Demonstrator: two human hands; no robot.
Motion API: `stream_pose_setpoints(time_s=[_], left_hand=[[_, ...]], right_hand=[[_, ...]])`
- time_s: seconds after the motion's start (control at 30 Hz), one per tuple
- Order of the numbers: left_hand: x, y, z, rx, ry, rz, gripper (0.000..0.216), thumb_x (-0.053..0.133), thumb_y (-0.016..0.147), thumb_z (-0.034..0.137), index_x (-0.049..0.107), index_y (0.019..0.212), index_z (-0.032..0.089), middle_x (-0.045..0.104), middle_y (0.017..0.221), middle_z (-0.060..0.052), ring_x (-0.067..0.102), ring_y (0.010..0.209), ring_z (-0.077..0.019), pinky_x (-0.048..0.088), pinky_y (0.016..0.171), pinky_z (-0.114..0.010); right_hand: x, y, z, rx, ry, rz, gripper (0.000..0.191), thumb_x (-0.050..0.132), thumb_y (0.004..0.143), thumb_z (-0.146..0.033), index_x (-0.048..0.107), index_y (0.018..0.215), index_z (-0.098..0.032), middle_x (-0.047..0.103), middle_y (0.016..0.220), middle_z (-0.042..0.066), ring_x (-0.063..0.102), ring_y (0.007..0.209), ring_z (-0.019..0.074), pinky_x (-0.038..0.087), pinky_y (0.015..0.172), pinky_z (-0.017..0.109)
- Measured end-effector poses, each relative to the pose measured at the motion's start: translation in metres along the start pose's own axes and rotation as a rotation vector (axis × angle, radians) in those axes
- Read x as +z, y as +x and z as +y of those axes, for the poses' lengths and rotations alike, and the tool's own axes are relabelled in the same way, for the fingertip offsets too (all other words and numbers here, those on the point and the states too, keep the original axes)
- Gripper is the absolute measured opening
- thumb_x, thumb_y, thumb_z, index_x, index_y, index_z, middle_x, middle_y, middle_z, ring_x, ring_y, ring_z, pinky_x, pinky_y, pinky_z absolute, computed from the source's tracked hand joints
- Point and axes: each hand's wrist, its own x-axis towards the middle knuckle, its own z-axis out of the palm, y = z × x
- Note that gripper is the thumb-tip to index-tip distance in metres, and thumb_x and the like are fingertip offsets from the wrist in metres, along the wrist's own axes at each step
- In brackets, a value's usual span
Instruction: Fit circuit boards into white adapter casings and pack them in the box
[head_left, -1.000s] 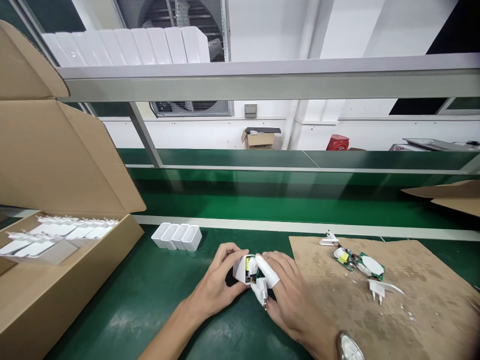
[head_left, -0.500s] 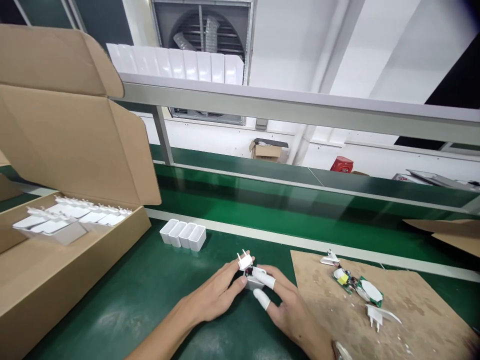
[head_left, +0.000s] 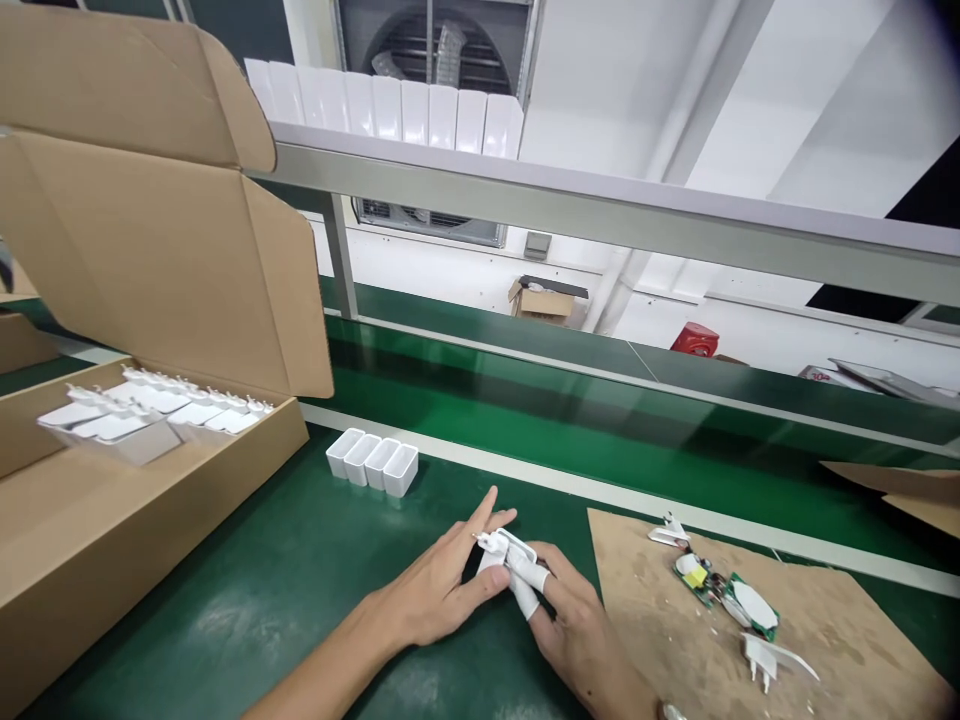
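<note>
In front of me a white plug-in charger (head_left: 501, 548), its plug part on top, is held between both hands. My left hand (head_left: 439, 590) has its thumb pressed against the near side, with two fingers stretched out behind. White finger cots cover the thumb and a finger of my right hand (head_left: 574, 610), which pinches the charger's right side. Part of the casing is hidden by the fingers. Four-sided open white cases (head_left: 373, 464) stand in a row beyond my left hand. On the right, green circuit boards (head_left: 724, 592) and a loose white plug cover (head_left: 772, 655) lie on cardboard.
An open cardboard box (head_left: 225, 490) on the left holds several white chargers (head_left: 150, 405) with pins upward. The flat cardboard sheet (head_left: 645, 640) covers the right of the green table (head_left: 240, 610). A metal rail (head_left: 600, 205) crosses behind, with white trays (head_left: 390, 108) above it.
The charger has turned and its casing has tilted up between my hands; the wiring seen inside before is now hidden. My right thumb has closed onto it. The view has shifted slightly.
</note>
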Motion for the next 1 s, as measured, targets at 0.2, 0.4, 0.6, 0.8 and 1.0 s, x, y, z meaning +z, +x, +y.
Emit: stream_pose_setpoints(time_s=[0.2, 0.4, 0.6, 0.8, 1.0], left_hand=[[0.003, 0.002, -0.008, 0.077, -0.042, 0.090, 0.120, 0.077, 0.084, 0.067, -0.006, 0.166, 0.039, 0.040, 0.167, -0.011, 0.041, 0.150, -0.0379, 0.033, 0.122, -0.062], [0.011, 0.006, -0.005, 0.140, 0.006, 0.200, 0.102, 0.080, 0.087, 0.038, 0.013, 0.163, 0.038, 0.061, 0.137, -0.006, 0.065, 0.118, -0.0278, 0.051, 0.108, -0.049], [0.012, 0.009, -0.007, 0.148, 0.003, 0.210, 0.086, 0.071, 0.089, 0.020, 0.024, 0.159, 0.036, 0.062, 0.127, -0.003, 0.065, 0.110, -0.0226, 0.053, 0.103, -0.043], [0.011, 0.010, -0.009, 0.195, -0.042, 0.199, 0.079, 0.066, 0.093, 0.017, 0.026, 0.158, 0.037, 0.064, 0.121, -0.002, 0.067, 0.105, -0.0204, 0.055, 0.100, -0.041], [0.012, 0.011, -0.011, 0.193, -0.057, 0.223, 0.082, 0.072, 0.092, 0.022, 0.026, 0.159, 0.038, 0.060, 0.125, -0.004, 0.066, 0.101, -0.0213, 0.059, 0.094, -0.043]], right_hand=[[-0.006, 0.000, -0.006, 0.000, 0.013, 0.059, 0.047, 0.048, 0.102, -0.009, 0.056, 0.143, -0.029, 0.065, 0.128, 0.012, 0.070, 0.108, 0.0259, 0.062, 0.091, 0.038], [0.002, -0.007, 0.002, 0.077, -0.004, -0.027, 0.048, 0.046, 0.098, -0.009, 0.054, 0.141, -0.030, 0.067, 0.126, 0.010, 0.071, 0.105, 0.0276, 0.063, 0.089, 0.042], [0.007, -0.012, 0.008, 0.124, 0.021, -0.044, 0.035, 0.048, 0.102, -0.014, 0.050, 0.133, -0.030, 0.065, 0.128, 0.008, 0.070, 0.110, 0.0270, 0.061, 0.096, 0.043], [0.004, -0.008, 0.001, 0.202, 0.045, -0.070, 0.038, 0.046, 0.103, -0.020, 0.047, 0.140, -0.029, 0.063, 0.123, 0.010, 0.068, 0.103, 0.0278, 0.060, 0.091, 0.045], [0.004, -0.003, 0.000, 0.223, 0.211, -0.037, 0.033, 0.049, 0.102, -0.021, 0.062, 0.132, -0.028, 0.063, 0.122, 0.011, 0.065, 0.106, 0.0263, 0.055, 0.094, 0.043]])
